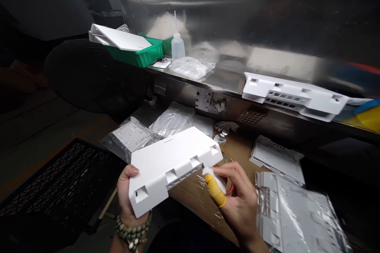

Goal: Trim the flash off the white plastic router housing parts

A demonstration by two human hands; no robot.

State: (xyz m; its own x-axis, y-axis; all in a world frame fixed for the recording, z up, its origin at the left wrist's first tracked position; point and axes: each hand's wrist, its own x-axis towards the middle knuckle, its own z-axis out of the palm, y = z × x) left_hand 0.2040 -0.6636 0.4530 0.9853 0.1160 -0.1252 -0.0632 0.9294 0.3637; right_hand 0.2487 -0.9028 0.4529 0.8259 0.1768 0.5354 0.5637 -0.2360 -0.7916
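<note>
My left hand grips the left end of a white plastic housing, thumb on its top face. The housing is tilted, with square recesses and a row of slots along the edge facing me. Close to its right end, my right hand pinches a small white cloth between thumb and fingers. A yellow finger cot covers the thumb. The cloth is near the slotted edge; I cannot tell whether it touches. Behind my right hand, a roll of tape is partly hidden.
On the metal shelf stand a green bin with white panels, a squeeze bottle, a plastic bag and another white housing. Bagged panels lie at the right. A small open-topped bottle stands behind the housing. A black crate is at left.
</note>
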